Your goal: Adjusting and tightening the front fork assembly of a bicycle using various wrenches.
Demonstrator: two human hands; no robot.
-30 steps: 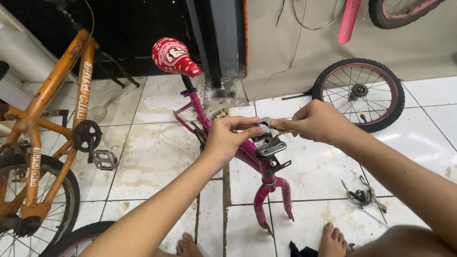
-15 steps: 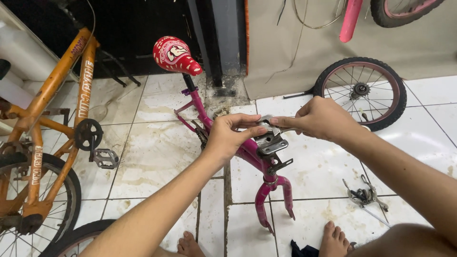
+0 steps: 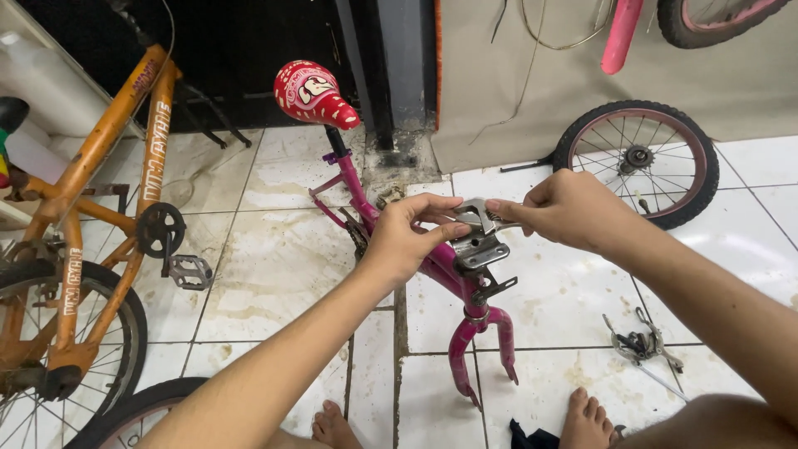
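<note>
Above the pink bike frame (image 3: 432, 266), I see my left hand (image 3: 407, 237) and right hand (image 3: 569, 208) pinching a metal wrench (image 3: 478, 218) between closed fingertips; the red patterned saddle (image 3: 314, 93) sits beyond, an orange lettered bicycle (image 3: 100, 191) left.

The left hand (image 3: 407, 237) and right hand (image 3: 569, 208) are now seen raised slightly above the head end of the pink bicycle frame (image 3: 432, 262), where a second ago they were set lower, directly over the metal bracket (image 3: 480, 249). A silver adjustable wrench (image 3: 478, 214), earlier largely covered by the fingers, is now exposed between the two hands, gripped at each end. The bracket below is uncovered more fully. The view is shifted slightly, so that the red saddle (image 3: 314, 93) is placed marginally higher.
</note>
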